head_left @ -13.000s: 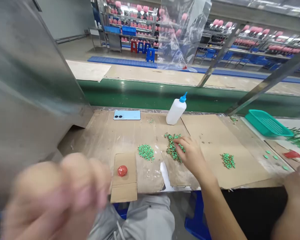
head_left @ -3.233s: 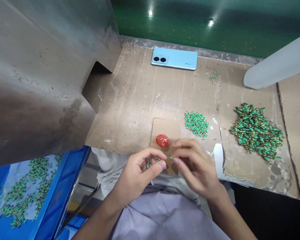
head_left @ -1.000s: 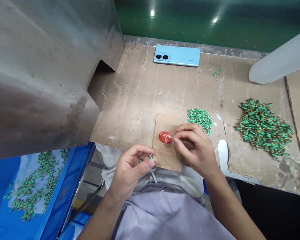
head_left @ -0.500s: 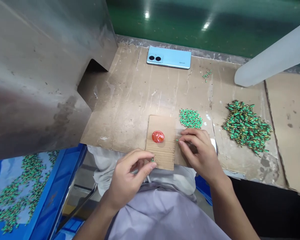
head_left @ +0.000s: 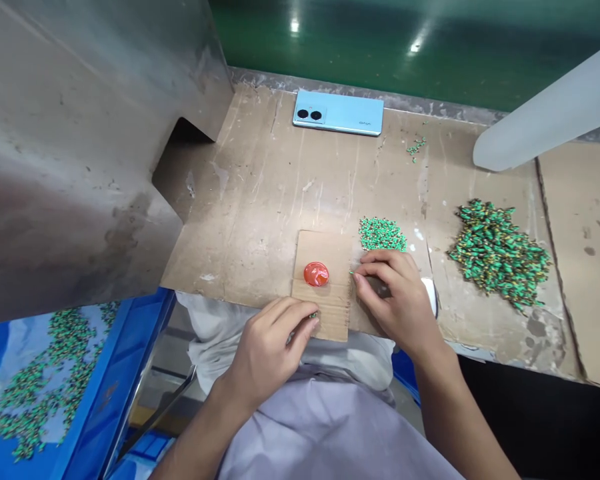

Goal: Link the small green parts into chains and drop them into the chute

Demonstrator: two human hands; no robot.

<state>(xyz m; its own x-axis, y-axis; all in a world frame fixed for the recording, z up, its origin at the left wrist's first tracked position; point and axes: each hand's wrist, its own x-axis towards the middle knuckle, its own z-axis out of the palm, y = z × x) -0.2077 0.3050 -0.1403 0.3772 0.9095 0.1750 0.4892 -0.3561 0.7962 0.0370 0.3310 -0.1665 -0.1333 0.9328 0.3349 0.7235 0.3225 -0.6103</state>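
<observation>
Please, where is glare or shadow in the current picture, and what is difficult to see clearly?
Head view: two bright reflections on the green surface; head view: highlights on the glossy red piece; head view: a dark shadow under the right hand; head view: the green bits at the left hand too small and hidden to make out.

Pale-blue phone [head_left: 347, 115], scuffed metal housing [head_left: 90, 133], glossy green panel [head_left: 355, 53]

Round piece [head_left: 316, 274]: is gleaming orange-red with white glints
Small pile [head_left: 383, 233]: is showing bright green with dark specks
Large pile [head_left: 500, 257]: is mixing green, black and gold
Phone [head_left: 350, 113]: is showing light blue, lenses [head_left: 303, 114] black
Tabletop [head_left: 260, 200]: is showing brown with pale streaks
</observation>
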